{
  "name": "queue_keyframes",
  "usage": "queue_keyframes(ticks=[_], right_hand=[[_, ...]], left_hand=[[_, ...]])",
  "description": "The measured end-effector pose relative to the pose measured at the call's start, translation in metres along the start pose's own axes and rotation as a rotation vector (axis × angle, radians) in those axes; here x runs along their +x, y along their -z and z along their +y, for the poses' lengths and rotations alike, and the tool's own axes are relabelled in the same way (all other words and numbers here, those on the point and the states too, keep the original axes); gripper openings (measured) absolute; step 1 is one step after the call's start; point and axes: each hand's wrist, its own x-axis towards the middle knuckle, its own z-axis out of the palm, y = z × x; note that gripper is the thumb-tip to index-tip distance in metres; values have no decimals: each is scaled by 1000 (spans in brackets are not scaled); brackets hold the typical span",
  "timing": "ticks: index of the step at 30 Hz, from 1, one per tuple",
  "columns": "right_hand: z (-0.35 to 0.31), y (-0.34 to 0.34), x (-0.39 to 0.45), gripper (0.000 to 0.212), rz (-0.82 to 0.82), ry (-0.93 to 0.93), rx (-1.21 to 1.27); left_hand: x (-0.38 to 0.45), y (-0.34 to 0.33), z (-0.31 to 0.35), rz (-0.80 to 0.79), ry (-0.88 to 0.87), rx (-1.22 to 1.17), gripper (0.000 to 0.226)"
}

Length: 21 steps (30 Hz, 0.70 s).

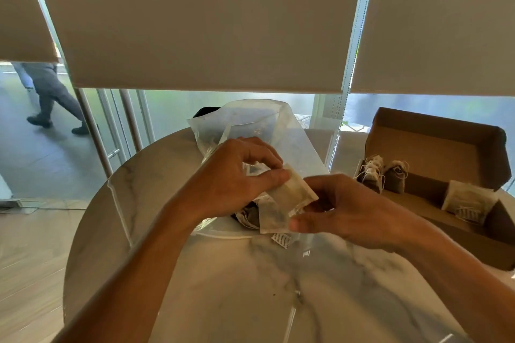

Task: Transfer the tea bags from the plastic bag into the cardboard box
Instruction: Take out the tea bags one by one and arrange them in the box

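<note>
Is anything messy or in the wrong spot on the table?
A small printed white packet lies loose on the marble table, outside the plastic bag. It seems to have slipped out. Otherwise nothing stands out.

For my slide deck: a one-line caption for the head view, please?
Both hands, left and right, pinch a tea bag over the plastic bag, cardboard box open alongside.
</note>
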Motion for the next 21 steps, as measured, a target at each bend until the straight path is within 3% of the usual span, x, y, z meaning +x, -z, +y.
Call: queue_keyframes(ticks=[5,9,12,17,21], right_hand=[[5,-6,1,8,-42,3,4],[7,3,-3,11,-39,-23,29],[7,13,-6,12,-9,-24,28],[10,27,-11,25,22,-38,12],[14,35,-15,14,32,-61,-15]], left_hand=[[1,7,-2,148,26,-88,15],[4,13,-3,345,25,-140,1],[5,15,-4,446,32,-158,8],[4,17,2,557,5,-163,16],[4,18,4,582,-1,-162,19]])
